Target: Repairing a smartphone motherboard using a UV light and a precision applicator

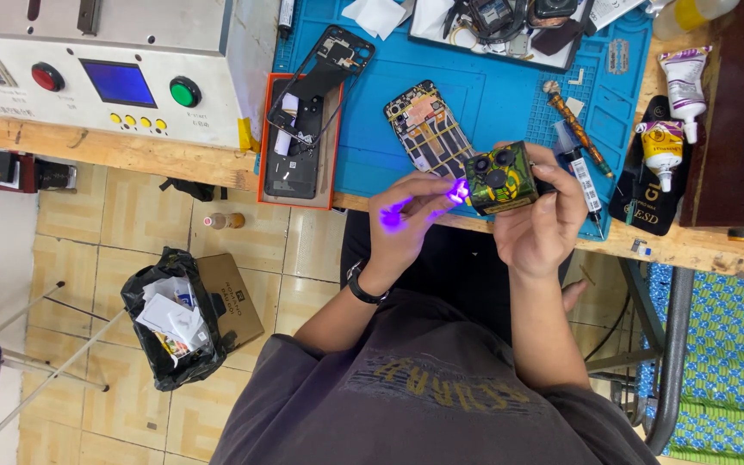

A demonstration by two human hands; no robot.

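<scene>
Our right hand (542,226) grips a small boxy lamp (501,179), fingers wrapped round its far end; the lamp hangs just above the near edge of the bench, over our lap. Its body is patterned green and yellow, with three dark round knobs on top and a violet light at its left end. Our left hand (406,215) is loosely curled, fingertips pinched at that glowing end and touching it; the violet glow spills over the fingers. A dark watch (362,288) sits on that wrist.

Just beyond the hands, an opened phone (428,129) lies tilted on the blue mat (510,95), its copper-coloured insides up. To its left, an orange tray (331,164) holds a black phone back, with a black frame (337,56) leaning over its far end.

To the right of the lamp, a syringe (580,168) and a slim brown tool (574,125) lie on the mat. Past them, on a black pouch (643,194) with pale lettering, rests a white tube (663,151) with a yellow and red label; a second white tube (685,82) with a purple label lies just above it.

At far left stands a pale machine (96,60) with a blue screen, red and green buttons and four small yellow ones. On the tiled floor below sit a black bag (174,319) of paper scraps, touching a brown carton (234,297).
</scene>
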